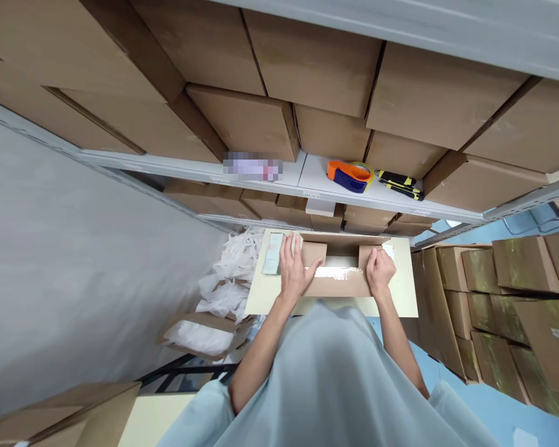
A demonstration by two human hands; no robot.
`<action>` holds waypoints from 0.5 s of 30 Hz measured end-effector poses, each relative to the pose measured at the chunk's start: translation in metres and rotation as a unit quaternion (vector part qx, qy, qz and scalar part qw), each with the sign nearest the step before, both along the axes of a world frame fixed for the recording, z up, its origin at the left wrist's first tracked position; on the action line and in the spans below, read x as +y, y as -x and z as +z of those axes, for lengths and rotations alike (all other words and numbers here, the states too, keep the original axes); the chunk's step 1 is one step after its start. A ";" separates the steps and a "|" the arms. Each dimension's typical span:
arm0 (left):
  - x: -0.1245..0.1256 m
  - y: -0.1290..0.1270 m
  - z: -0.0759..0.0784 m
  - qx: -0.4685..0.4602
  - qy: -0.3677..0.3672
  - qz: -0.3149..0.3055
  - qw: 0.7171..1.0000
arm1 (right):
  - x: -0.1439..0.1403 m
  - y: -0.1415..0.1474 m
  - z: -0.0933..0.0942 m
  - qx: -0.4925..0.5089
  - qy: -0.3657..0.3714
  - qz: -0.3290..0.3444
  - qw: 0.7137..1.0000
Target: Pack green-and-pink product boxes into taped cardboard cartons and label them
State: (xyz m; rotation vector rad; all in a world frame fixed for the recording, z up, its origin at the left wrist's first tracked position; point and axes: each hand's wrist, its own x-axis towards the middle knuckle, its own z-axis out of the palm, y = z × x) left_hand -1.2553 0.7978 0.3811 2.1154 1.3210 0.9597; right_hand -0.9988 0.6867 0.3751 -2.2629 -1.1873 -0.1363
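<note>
A small cardboard box (338, 287) lies on the pale yellow tabletop (403, 292), its long flaps up and its short end flaps bent inward. Through the gap between those end flaps a whitish surface shows. Shiny clear tape runs along the near side. My left hand (294, 268) rests on the left end of the box with fingers stretched and thumb spread over the flap. At the right end, my right hand (380, 269) is closed around the box edge, its fingertips hidden. A pale green packet (272, 253) lies beside my left hand.
Ahead, a grey shelf (310, 177) carries large cartons (317, 59), an orange and blue tape dispenser (350, 176) and black and yellow cutters (400, 185). White packing material (223, 273) is heaped at left beside a grey wall (74, 261). Stacked cartons (498, 310) stand at right.
</note>
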 end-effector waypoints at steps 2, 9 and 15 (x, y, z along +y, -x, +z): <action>0.009 -0.003 0.008 -0.007 -0.006 -0.043 0.999 | -0.003 0.001 -0.002 0.003 -0.040 -0.010 0.999; 0.017 -0.004 0.017 -0.004 -0.006 -0.087 0.996 | -0.009 0.005 0.008 0.046 -0.165 -0.070 0.983; 0.003 0.007 -0.011 0.019 0.023 -0.108 0.994 | -0.013 -0.001 0.006 0.101 -0.047 -0.001 0.994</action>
